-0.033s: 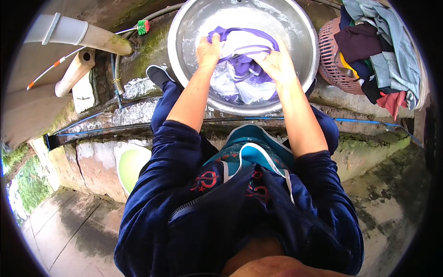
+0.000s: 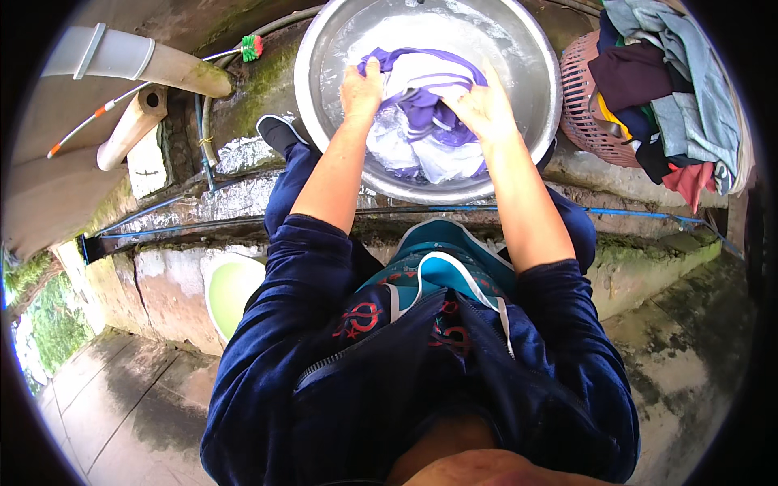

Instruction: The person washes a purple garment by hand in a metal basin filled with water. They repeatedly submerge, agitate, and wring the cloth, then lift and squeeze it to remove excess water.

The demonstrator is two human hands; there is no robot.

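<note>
A wet white and purple garment (image 2: 431, 78) is bunched up in a wide silvery metal basin (image 2: 549, 109). My left hand (image 2: 361, 89) grips its left edge, the thumb pointing up over the cloth. On the right side, my right hand (image 2: 484, 104) holds another part of the garment, thumb up and the other fingers partly hidden by cloth. The upper part is stretched between my hands, and the lower part hangs crumpled into the basin. Whitish, sudsy water shows around it.
At the right stands a pink slatted basket (image 2: 579, 105) heaped with clothes (image 2: 636, 77). A pale green basin (image 2: 231, 293) is beside my left side. At upper left are a grey pipe (image 2: 178, 69) and a long-handled brush (image 2: 252, 49). A blue hose (image 2: 616, 211) crosses the concrete ledge.
My left hand has moved slightly left, and the garment's upper edge has shifted a little with it. My right hand has barely moved and keeps its hold.
</note>
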